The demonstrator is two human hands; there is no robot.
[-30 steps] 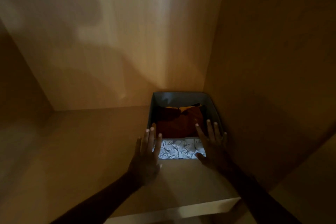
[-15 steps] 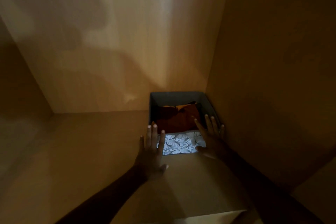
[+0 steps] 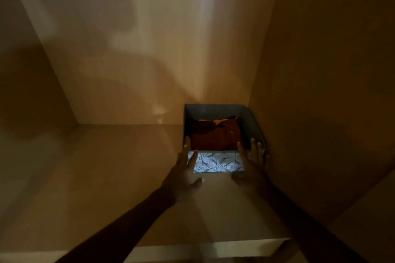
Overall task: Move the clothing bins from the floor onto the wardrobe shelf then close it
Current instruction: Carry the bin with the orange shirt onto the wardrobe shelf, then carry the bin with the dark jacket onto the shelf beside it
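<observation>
A grey clothing bin (image 3: pixel 218 163) with a white leaf-patterned front stands on the wooden wardrobe shelf (image 3: pixel 106 177), pushed into the back right corner. Folded dark red and orange clothes (image 3: pixel 215 134) lie inside it. My left hand (image 3: pixel 184 172) lies flat against the bin's front left corner, fingers spread. My right hand (image 3: pixel 252 165) rests flat against the front right corner, fingers reaching over the rim. Neither hand grips the bin.
The wardrobe's right side wall (image 3: pixel 320 92) runs right beside the bin. The back panel (image 3: pixel 139 49) rises behind it. The shelf's pale front edge (image 3: pixel 213 249) shows at the bottom. The interior is dim.
The bin has slid farther back toward the rear panel, with both flat hands following it forward along the shelf.
</observation>
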